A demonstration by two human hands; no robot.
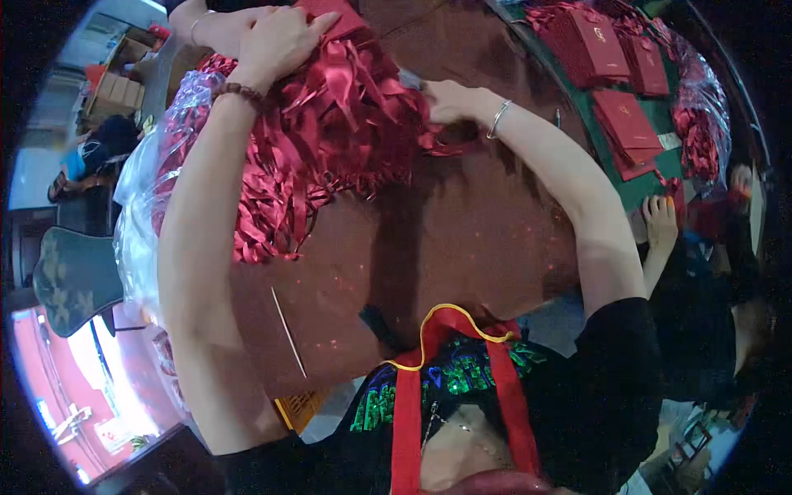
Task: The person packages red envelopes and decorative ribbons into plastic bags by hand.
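Observation:
My left hand [285,45], with a dark beaded bracelet at the wrist, grips the edge of a dark red booklet stack [338,21] at the top of the view. A thick mass of shiny red ribbons [351,115] hangs from it towards me. At the other side of this bundle, my right hand [454,103] curls in against the ribbons, its fingertips partly hidden. More red ribbons [268,219] lie on the brown tabletop [462,239] beneath and to the left. Another person's hand [219,31] reaches in beside my left one.
A thin stick [289,334] lies near my left elbow. Clear plastic wrapping [136,198] lines the left edge. On a green surface at right are red booklets [627,128] and a plastic-wrapped bundle [701,111]. A co-worker's hand [660,219] rests there. A green chair back [74,280] stands left.

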